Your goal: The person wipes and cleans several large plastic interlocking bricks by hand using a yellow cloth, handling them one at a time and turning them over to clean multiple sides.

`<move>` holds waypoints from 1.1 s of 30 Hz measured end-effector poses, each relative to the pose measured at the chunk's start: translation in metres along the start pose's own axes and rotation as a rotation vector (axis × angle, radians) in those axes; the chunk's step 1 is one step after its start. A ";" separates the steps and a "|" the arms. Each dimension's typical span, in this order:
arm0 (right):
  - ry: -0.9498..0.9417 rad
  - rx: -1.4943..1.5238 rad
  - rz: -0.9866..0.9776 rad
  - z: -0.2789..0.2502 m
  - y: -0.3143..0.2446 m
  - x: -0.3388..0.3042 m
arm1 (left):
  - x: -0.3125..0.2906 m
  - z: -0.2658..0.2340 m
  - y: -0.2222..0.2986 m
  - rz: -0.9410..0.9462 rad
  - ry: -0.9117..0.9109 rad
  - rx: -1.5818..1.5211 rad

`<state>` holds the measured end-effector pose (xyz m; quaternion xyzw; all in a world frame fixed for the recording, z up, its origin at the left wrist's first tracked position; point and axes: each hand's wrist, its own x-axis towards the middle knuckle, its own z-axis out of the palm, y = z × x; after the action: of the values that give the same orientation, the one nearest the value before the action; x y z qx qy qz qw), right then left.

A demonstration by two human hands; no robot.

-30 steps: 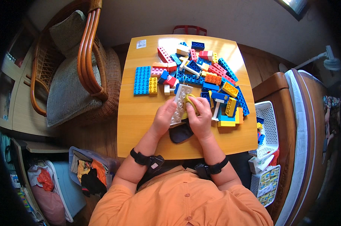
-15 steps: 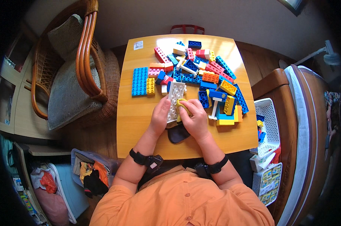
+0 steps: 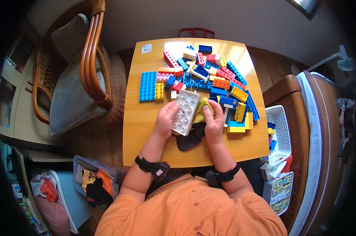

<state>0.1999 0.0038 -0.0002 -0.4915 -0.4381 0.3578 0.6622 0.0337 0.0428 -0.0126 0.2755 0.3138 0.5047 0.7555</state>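
My left hand is closed on the left edge of a white building-block plate, tilted so its hollow underside with round tubes faces up. My right hand pinches a yellow and dark cloth just right of the plate. The cloth's dark part hangs below the plate, over the table's near side. Beyond my hands lies a loose heap of blocks, among them a blue plate, a yellow block, an orange block and a white piece.
The wooden table bears the heap. At the left stands a rattan armchair. A bin of clothes is at the lower left. White perforated baskets stand by the table's right side, next to a wooden bed frame.
My right hand has drawn the cloth off the plate's face to its right side, and more of the cloth shows. The plate is turned, showing its underside more fully.
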 end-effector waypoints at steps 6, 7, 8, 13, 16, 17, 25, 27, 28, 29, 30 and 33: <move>0.048 0.121 -0.004 -0.002 0.003 -0.001 | -0.004 0.008 0.001 -0.081 -0.074 0.167; 0.019 0.105 -0.035 -0.004 0.005 -0.001 | -0.004 0.008 0.001 -0.075 -0.071 0.173; -0.039 -0.006 -0.184 -0.005 0.007 0.002 | -0.002 0.005 -0.001 -0.071 -0.070 0.171; -0.451 -0.176 -0.310 0.004 -0.016 -0.004 | 0.004 -0.003 -0.003 0.068 0.105 0.041; -0.531 -0.162 -0.349 0.004 -0.017 -0.002 | 0.005 -0.005 -0.001 0.085 0.075 -0.011; -0.538 -0.178 -0.371 0.003 -0.018 -0.001 | 0.005 -0.006 -0.001 0.091 0.058 -0.035; -0.413 -0.212 -0.406 0.002 -0.014 -0.004 | 0.001 -0.002 0.002 -0.025 -0.023 0.049; -0.189 -0.183 -0.376 0.001 -0.013 -0.002 | -0.002 0.000 0.003 -0.097 -0.094 0.070; -0.155 -0.172 -0.377 -0.001 -0.011 0.000 | -0.003 0.004 0.004 -0.126 -0.072 0.106; -0.153 -0.172 -0.377 -0.001 -0.011 -0.001 | -0.003 0.006 0.005 -0.156 -0.049 0.142; -0.133 -0.149 -0.355 -0.001 -0.011 -0.002 | -0.004 0.006 0.007 -0.159 -0.086 0.144; -0.100 -0.116 -0.327 0.000 -0.012 -0.001 | -0.003 0.002 0.007 -0.152 -0.131 0.145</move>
<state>0.1998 -0.0006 0.0109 -0.4328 -0.5645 0.2435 0.6594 0.0302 0.0422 -0.0057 0.3373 0.3193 0.4030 0.7886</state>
